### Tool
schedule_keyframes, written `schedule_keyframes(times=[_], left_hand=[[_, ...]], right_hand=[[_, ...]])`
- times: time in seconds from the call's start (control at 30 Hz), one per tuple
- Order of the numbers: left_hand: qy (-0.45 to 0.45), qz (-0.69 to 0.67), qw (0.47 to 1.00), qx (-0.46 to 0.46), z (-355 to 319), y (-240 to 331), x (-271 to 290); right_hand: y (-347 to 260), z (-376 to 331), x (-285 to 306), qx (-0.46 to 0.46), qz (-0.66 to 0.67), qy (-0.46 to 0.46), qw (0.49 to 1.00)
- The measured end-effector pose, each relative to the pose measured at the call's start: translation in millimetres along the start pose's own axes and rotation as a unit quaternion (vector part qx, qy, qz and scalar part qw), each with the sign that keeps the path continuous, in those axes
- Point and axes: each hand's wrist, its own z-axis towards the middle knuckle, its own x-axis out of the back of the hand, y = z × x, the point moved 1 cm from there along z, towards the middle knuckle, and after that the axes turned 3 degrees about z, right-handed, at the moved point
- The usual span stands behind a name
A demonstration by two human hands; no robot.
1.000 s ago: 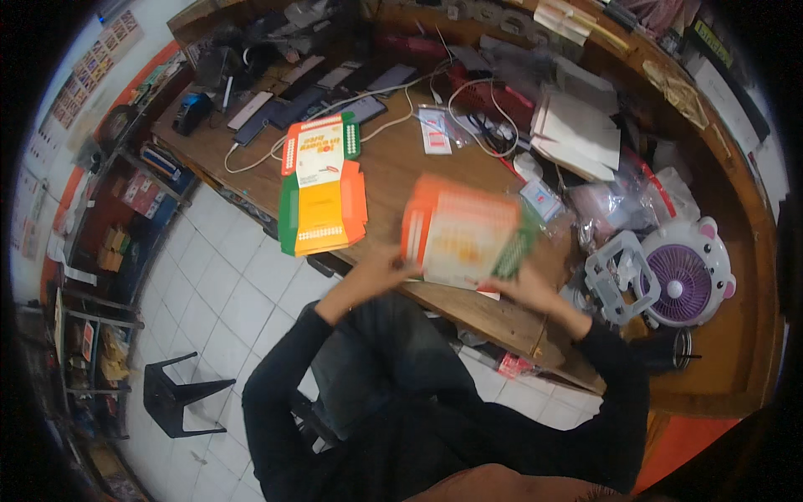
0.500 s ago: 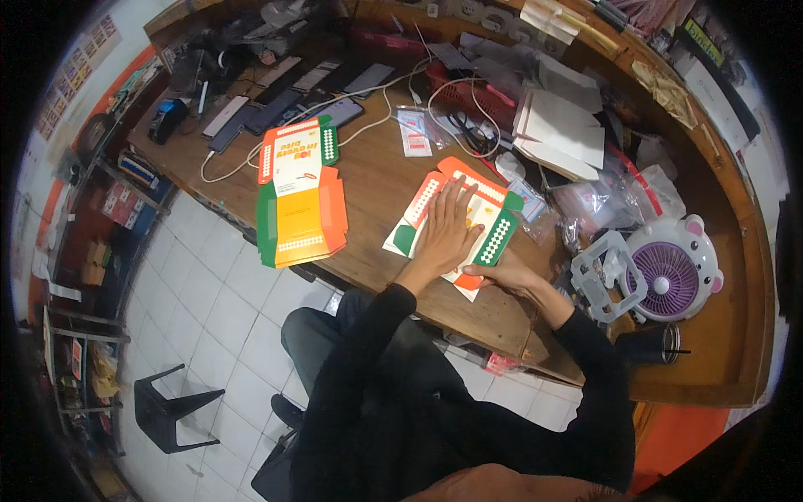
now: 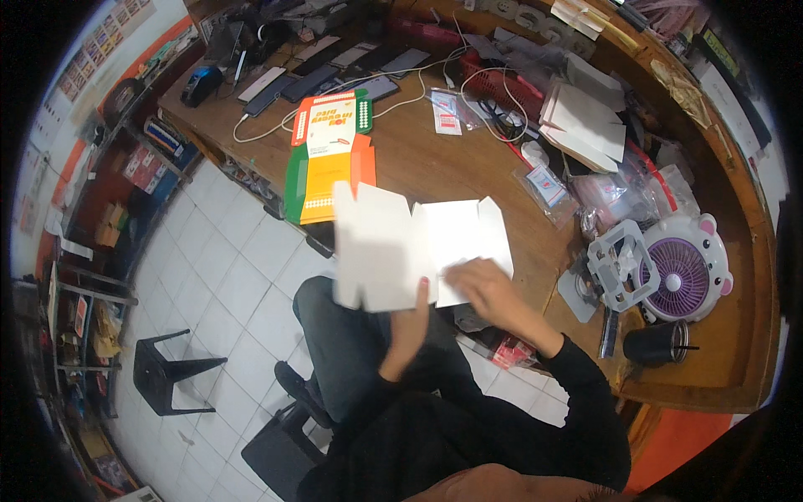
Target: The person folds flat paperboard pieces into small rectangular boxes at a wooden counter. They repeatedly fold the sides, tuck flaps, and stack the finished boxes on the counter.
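Observation:
A flat die-cut cardboard box [image 3: 376, 247], unfolded with its plain white inner face up, is tilted above the table's front edge. My left hand [image 3: 407, 333] grips its lower edge, thumb on the white face and the other fingers hidden behind it. My right hand [image 3: 495, 294] is closed at the lower right panel, fingers bent against the cardboard; their tips are slightly blurred. A second flat box [image 3: 331, 167], printed orange, green, yellow and cream, lies on the table to the left, its near end at the edge.
Several phones [image 3: 314, 81] and white cables lie along the back of the wooden table [image 3: 401, 159]. White cardboard pieces [image 3: 585, 125] are stacked at the right, near plastic bags [image 3: 602, 192], a purple fan [image 3: 676, 276] and a dark tumbler [image 3: 651, 343]. A black stool [image 3: 167, 372] stands on the tiled floor.
The box under my hands has been lifted off the table and turned from its printed side to its white side. My left hand has moved down to its near edge.

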Motion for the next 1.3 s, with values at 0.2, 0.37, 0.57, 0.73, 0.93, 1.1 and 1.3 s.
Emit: schedule_keyframes(times=[0.2, 0.37, 0.57, 0.73, 0.93, 1.1, 1.3], left_hand=[[-0.08, -0.251, 0.954, 0.142, 16, -24, 28], [-0.131, -0.275, 0.94, 0.155, 20, -12, 25], [-0.153, -0.288, 0.934, 0.144, 25, -13, 16], [-0.168, -0.273, 0.945, 0.06, 31, -35, 12], [-0.199, -0.183, 0.962, 0.047, 34, -7, 19], [-0.172, -0.124, 0.976, 0.04, 34, -13, 20], [-0.164, 0.038, 0.985, -0.047, 30, 4, 30]], right_hand=[[39, -28, 7, -0.094, -0.066, 0.093, 0.989], [15, -33, -16, -0.03, -0.105, 0.005, 0.994], [7, -20, -32, 0.076, -0.242, -0.024, 0.967], [32, 48, 23, -0.179, 0.036, -0.271, 0.945], [49, 68, 19, -0.043, -0.102, -0.301, 0.947], [46, 78, -17, 0.019, -0.148, -0.129, 0.98], [42, 75, -30, -0.042, -0.117, -0.048, 0.991]])
